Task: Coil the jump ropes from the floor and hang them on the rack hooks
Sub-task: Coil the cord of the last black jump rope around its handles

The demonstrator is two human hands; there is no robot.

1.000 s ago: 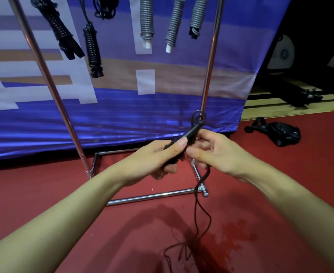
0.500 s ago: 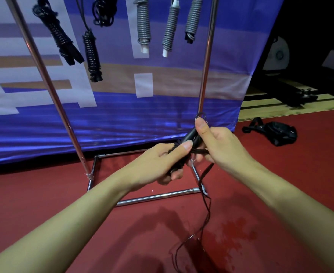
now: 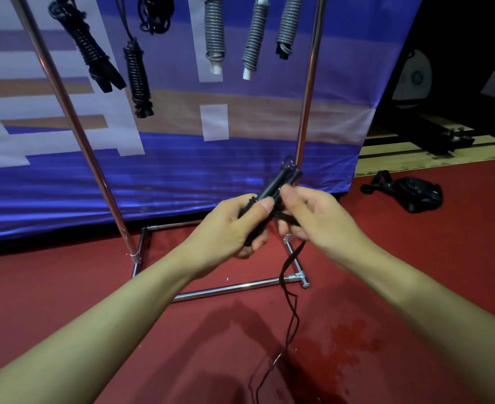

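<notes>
Before the rack (image 3: 306, 91), left hand (image 3: 228, 228) grips the rope handles (image 3: 279, 182), right hand (image 3: 316, 217) pinches cord (image 3: 291, 287) (slack trailing floorward) — loose tension could unravel the wraps

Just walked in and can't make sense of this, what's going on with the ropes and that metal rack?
A person is winding a black jump rope around its own handles. The left hand grips the handles while the right hand pinches the cord beside them. The rest of the cord trails down to the red floor, so this one is not fully coiled. Several coiled ropes, black and grey, already hang on the rack.
</notes>
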